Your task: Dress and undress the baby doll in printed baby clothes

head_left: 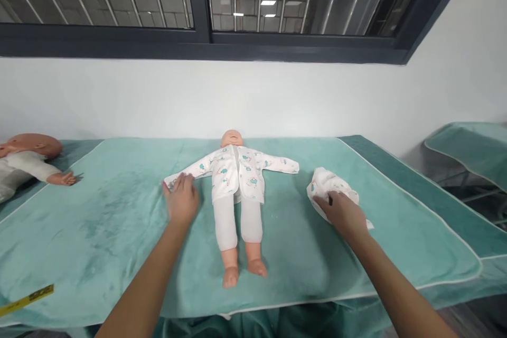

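A baby doll (232,138) lies on its back on the green cloth, feet toward me. It wears white pants (224,222) and a white printed baby jacket (224,174), with both sleeves spread sideways. My left hand (182,200) rests at the cuff end of the sleeve on the left, fingers stretched out and thumb apart. Over on the right, a bunched white printed garment (327,180) lies on the cloth; its exact kind is unclear. My right hand (346,214) has its fingers closed on the near side of this garment.
A green cloth (119,232) with pale edging covers the table. Another doll (29,156) lies at the far left. A yellow strip (27,300) sits near the front left corner. Behind stand a white wall (277,95) and a dark-framed window (301,52). Another green-covered surface (471,148) is at right.
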